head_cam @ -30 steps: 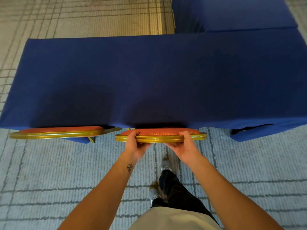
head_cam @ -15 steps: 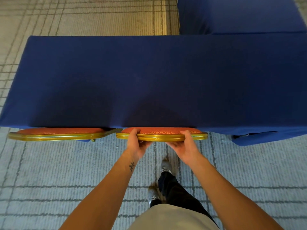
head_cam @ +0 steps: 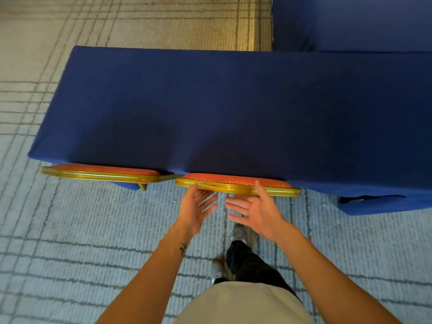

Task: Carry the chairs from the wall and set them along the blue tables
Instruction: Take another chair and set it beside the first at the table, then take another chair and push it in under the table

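Carpet (head_cam: 70,265): pale grey-blue pile crossed by a grid of dark lines, covering the near floor; a beige strip (head_cam: 163,24) with the same lines lies at the far side. Shoes: one grey trainer (head_cam: 238,235) forward, a second trainer (head_cam: 217,274) behind it, both on the carpet. Clothing: black trousers (head_cam: 252,265) above the shoes, and a beige shirt (head_cam: 243,305) at the bottom edge.
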